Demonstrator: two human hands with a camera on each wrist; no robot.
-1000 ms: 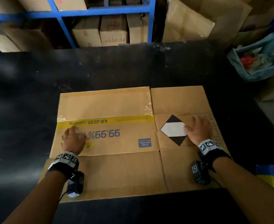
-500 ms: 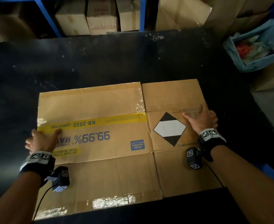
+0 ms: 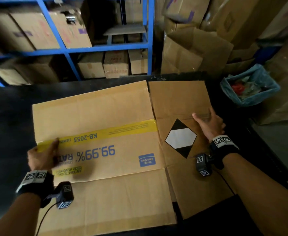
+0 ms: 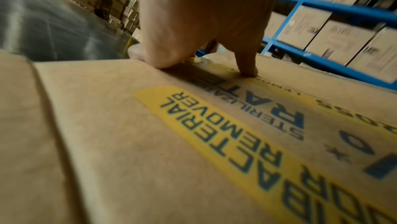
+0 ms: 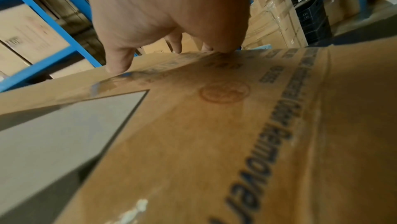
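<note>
A flattened brown cardboard box (image 3: 105,193), with a yellow band, blue "99.99%" print and a black-and-white diamond label (image 3: 180,137), is held tilted above the black table (image 3: 8,116). My left hand (image 3: 41,155) grips its left edge, thumb on the yellow band. My right hand (image 3: 211,123) grips the right edge, thumb on top beside the diamond. In the left wrist view the left hand (image 4: 199,15) has its thumb pressed on the cardboard (image 4: 128,142). In the right wrist view the right hand (image 5: 167,6) pinches the panel (image 5: 214,142). The fingers under both edges are hidden.
A blue metal rack (image 3: 105,48) stacked with cartons stands behind the table. Loose cartons (image 3: 190,53) lean at the back right. A bin with a blue liner (image 3: 252,89) holding rubbish sits to the right of the table.
Both hands slid outward from the top face to the box's side edges and took hold. The flattened box has come up off the table toward me.
</note>
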